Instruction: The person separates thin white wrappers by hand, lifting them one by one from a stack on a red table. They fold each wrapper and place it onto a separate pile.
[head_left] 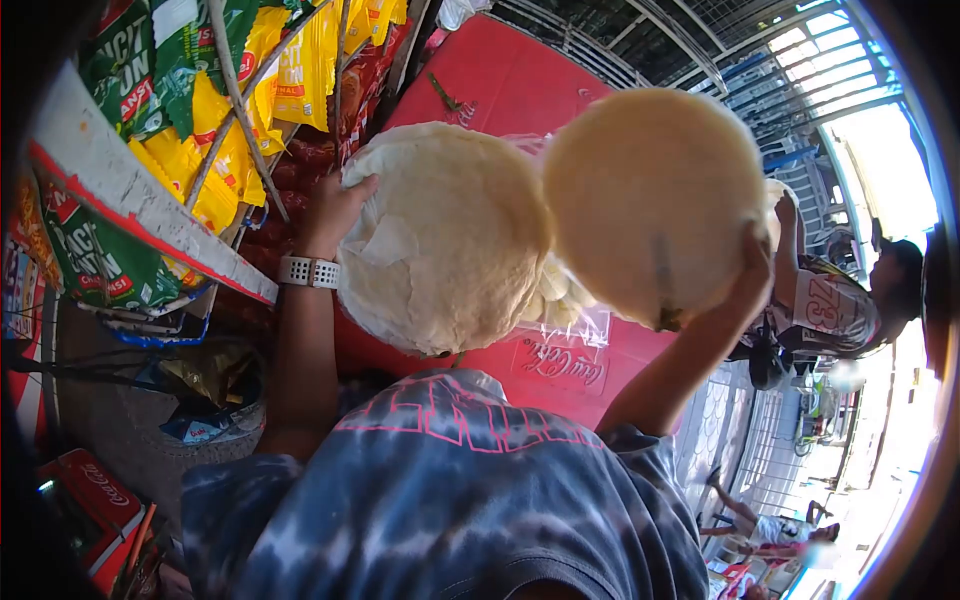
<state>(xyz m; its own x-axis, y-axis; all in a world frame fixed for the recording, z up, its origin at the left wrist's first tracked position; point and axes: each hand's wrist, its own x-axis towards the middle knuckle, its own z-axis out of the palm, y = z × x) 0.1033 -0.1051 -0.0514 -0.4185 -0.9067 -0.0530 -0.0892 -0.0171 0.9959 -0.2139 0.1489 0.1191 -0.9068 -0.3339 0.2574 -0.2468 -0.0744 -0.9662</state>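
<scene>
My left hand [335, 212], with a white watch on its wrist, grips the left edge of a stack of round pale wrappers [450, 235]. The thumb lies over the top of the stack. On the right, my right hand [752, 272] holds a single round, thin wrapper [655, 200] by its lower right edge, raised and slightly blurred. The two rounds meet or overlap near the middle. Behind and below them, a clear plastic bag [565, 305] with pale pieces inside rests on the red table [640, 350].
Yellow and green snack packs [225, 140] hang at the upper left behind a white, red-edged bar [140, 180]. A person in a numbered shirt [825, 310] is at the right, one hand near my right hand. Metal grilles rise at the back. Another person [780, 530] is farther off.
</scene>
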